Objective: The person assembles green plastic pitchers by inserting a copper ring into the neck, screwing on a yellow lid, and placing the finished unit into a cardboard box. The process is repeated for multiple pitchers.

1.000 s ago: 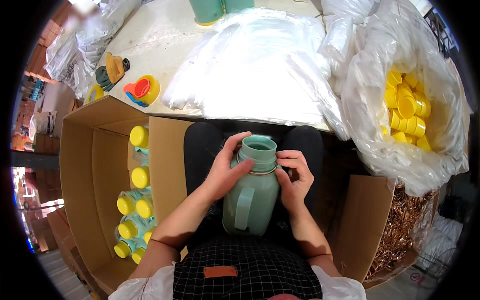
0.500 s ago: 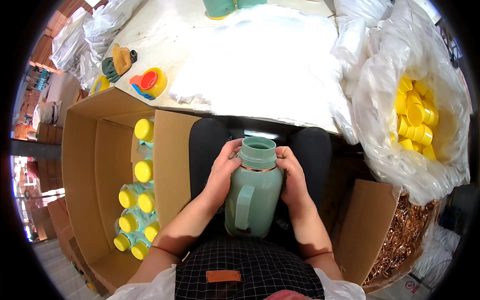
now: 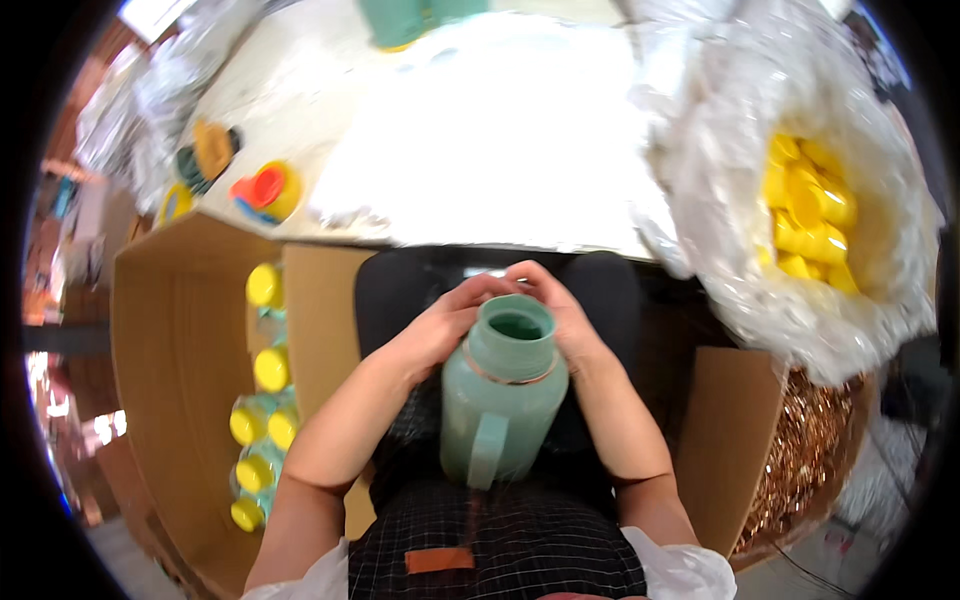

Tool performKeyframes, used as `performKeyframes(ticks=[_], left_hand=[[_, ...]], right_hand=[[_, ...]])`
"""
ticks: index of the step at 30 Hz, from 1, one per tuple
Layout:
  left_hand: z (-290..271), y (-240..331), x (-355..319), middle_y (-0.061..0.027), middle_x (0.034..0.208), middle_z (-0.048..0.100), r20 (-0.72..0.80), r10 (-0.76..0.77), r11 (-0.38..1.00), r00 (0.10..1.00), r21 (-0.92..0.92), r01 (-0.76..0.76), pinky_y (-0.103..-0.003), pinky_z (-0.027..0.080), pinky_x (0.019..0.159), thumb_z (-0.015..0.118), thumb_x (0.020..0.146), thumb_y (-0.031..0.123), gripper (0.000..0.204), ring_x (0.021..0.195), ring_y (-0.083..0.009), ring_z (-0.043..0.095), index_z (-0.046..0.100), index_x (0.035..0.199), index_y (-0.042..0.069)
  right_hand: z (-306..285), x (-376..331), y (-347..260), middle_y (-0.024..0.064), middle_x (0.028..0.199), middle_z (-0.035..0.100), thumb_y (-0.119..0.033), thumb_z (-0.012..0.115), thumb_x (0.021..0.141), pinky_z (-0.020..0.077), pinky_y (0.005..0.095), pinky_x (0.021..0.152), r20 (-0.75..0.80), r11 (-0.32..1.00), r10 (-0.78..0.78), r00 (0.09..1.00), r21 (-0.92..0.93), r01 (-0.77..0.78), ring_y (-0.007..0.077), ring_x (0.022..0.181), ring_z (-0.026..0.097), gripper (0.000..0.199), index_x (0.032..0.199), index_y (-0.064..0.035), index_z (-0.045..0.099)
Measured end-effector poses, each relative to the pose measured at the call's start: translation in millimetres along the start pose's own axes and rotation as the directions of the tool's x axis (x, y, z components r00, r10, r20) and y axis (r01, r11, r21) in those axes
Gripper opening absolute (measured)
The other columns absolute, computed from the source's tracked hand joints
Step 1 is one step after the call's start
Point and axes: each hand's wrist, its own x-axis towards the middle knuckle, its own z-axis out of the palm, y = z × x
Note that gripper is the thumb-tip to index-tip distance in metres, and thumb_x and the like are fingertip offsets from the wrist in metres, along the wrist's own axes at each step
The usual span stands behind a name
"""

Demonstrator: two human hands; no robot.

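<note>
A pale green thermos jug [image 3: 503, 400] with an uncapped, open neck and a handle stands on my lap, tilted a little toward me. A thin copper-coloured ring circles its shoulder below the neck. My left hand [image 3: 447, 322] is closed round the far left side of the jug. From the right, my right hand [image 3: 560, 318] closes round its far side. The fingers of both hands meet behind the neck, where the jug partly hides them, so whether they also pinch something small cannot be seen.
Yellow-capped bottles [image 3: 271, 369] stand in a cardboard box [image 3: 180, 400] at my left. On the right, a plastic bag [image 3: 700, 190] holds yellow cups [image 3: 805, 200], above a box of copper-coloured rings [image 3: 805, 460]. A red-and-yellow tape roll [image 3: 272, 188] lies on the white table [image 3: 335, 110].
Both hands have slid from the sides of the neck to behind it, bringing the fingers together. The jug now leans toward me. The whole view has shifted slightly and blurred.
</note>
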Motion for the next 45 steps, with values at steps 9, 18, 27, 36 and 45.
performKeyframes(ticks=[9,18,27,36,45], left_hand=[[4.5,-8.6,-9.5,-0.0023,0.107,0.067,-0.052,0.048,0.988,0.997,-0.147,-0.055,-0.026,0.055,0.085,0.065,0.098,0.015,0.022,0.097,-0.0112,0.065,0.060,0.117,0.007],[8.9,-6.2,-23.6,-0.0041,0.107,0.067,-0.032,0.277,0.950,0.960,-0.139,-0.278,-0.024,0.053,0.082,0.057,0.102,0.011,0.018,0.093,-0.0101,0.065,0.062,0.117,0.003],[43.3,-13.1,-71.2,-0.0111,0.131,0.056,-0.220,0.377,0.915,0.899,0.237,-0.326,-0.039,0.038,0.109,0.057,0.095,0.043,0.060,0.125,-0.0212,0.051,0.049,0.135,-0.001],[42.0,-6.7,-74.4,-0.0090,0.134,0.054,-0.112,0.401,0.861,0.909,0.386,-0.332,-0.038,0.036,0.112,0.068,0.079,0.012,0.068,0.128,-0.0209,0.050,0.046,0.142,0.002],[39.0,-10.9,-76.0,-0.0124,0.143,0.050,-0.157,0.326,0.943,0.932,0.121,-0.309,-0.038,0.033,0.116,0.055,0.089,0.021,0.067,0.136,-0.0239,0.046,0.037,0.150,0.003]], right_hand=[[7.9,-39.8,2.1,0.0050,0.111,0.061,-0.013,0.052,0.094,0.0486,0.0276,0.091,-0.058,0.983,0.067,0.996,0.174,-0.056,0.0130,0.102,0.060,0.028,0.119,-0.0013,0.056],[32.4,-66.1,-20.0,0.0087,0.123,0.058,-0.024,0.056,0.094,0.0412,0.0307,0.103,0.024,0.996,-0.092,0.996,0.020,0.091,0.0154,0.117,0.055,0.044,0.131,-0.0026,0.051],[32.8,-77.8,-16.5,0.0091,0.132,0.054,-0.039,0.080,0.077,0.0372,0.0334,0.109,0.058,0.978,-0.180,0.982,-0.099,0.185,0.0193,0.126,0.051,0.078,0.137,-0.0036,0.044],[37.4,-85.4,-19.3,0.0104,0.134,0.052,-0.021,0.075,0.084,0.0333,0.0367,0.114,0.056,0.977,-0.169,0.984,-0.120,0.174,0.0198,0.129,0.047,0.065,0.139,-0.0065,0.043],[34.9,-66.9,-4.2,0.0056,0.111,0.046,-0.002,0.048,0.082,0.0384,0.0290,0.100,-0.145,0.972,-0.217,0.965,-0.121,0.201,0.0152,0.104,0.047,0.044,0.125,-0.0092,0.046]])
